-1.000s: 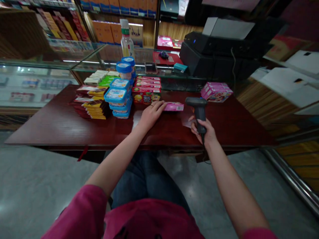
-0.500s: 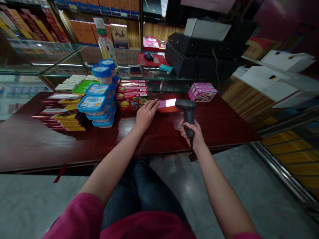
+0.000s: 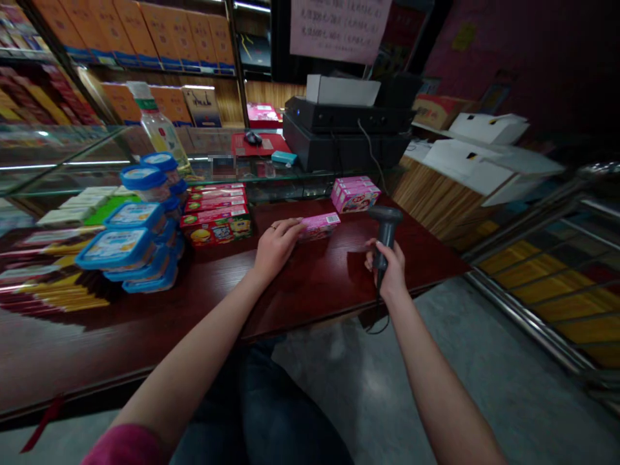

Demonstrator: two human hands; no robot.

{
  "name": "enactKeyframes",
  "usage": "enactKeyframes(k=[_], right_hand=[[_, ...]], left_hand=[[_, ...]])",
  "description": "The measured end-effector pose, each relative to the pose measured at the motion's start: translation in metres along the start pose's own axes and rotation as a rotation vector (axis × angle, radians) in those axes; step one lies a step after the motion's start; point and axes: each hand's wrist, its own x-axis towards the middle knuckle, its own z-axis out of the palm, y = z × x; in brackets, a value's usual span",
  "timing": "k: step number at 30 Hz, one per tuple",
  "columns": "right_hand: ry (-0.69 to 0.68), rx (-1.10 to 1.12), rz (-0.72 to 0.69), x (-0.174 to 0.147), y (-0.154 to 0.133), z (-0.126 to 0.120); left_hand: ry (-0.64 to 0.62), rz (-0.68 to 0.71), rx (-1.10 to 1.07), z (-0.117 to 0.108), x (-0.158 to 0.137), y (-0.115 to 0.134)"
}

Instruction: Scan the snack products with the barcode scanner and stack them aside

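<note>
My left hand (image 3: 279, 245) rests on the counter with its fingers closed over the left end of a pink box (image 3: 320, 226); a barcode label shows on the box's top right. My right hand (image 3: 389, 263) grips the handle of a dark barcode scanner (image 3: 386, 226), held upright to the right of that box and apart from it. A cable hangs from the scanner's handle. Behind the pink box stands a group of similar pink boxes (image 3: 356, 194). Left of my left hand is a row of red boxes (image 3: 216, 223).
Blue-lidded tubs (image 3: 119, 248) are stacked on the dark red counter (image 3: 290, 300), beside yellow and red packets (image 3: 58, 284). A bottle (image 3: 162, 132) and a black machine (image 3: 346, 139) stand behind on the glass case. A metal rail (image 3: 533, 326) runs at right.
My view has turned to the right and up. The scanner has moved away from the pink box to the right, and the bright light on the box is gone. My left hand stays on the box.
</note>
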Motion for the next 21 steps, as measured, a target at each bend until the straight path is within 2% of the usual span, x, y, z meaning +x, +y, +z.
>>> enactKeyframes(k=[3,5,7,10,15,21], right_hand=[[0.117,0.016,-0.057,0.02,-0.009,-0.031],[0.192,0.097,-0.055,0.027,-0.012,-0.042],[0.26,0.175,-0.053,0.03,-0.011,-0.046],[0.311,0.215,-0.056,0.03,-0.009,-0.044],[0.278,0.201,-0.046,0.027,-0.008,-0.041],[0.249,0.192,-0.055,0.027,-0.01,-0.041]], left_hand=[[-0.022,-0.003,-0.086,0.042,0.029,0.018],[-0.079,0.025,-0.107,0.072,0.049,0.031],[-0.119,0.036,-0.077,0.099,0.067,0.043],[-0.108,-0.004,0.005,0.129,0.092,0.057],[-0.11,-0.046,0.05,0.154,0.116,0.064],[-0.159,-0.101,0.099,0.159,0.125,0.066]])
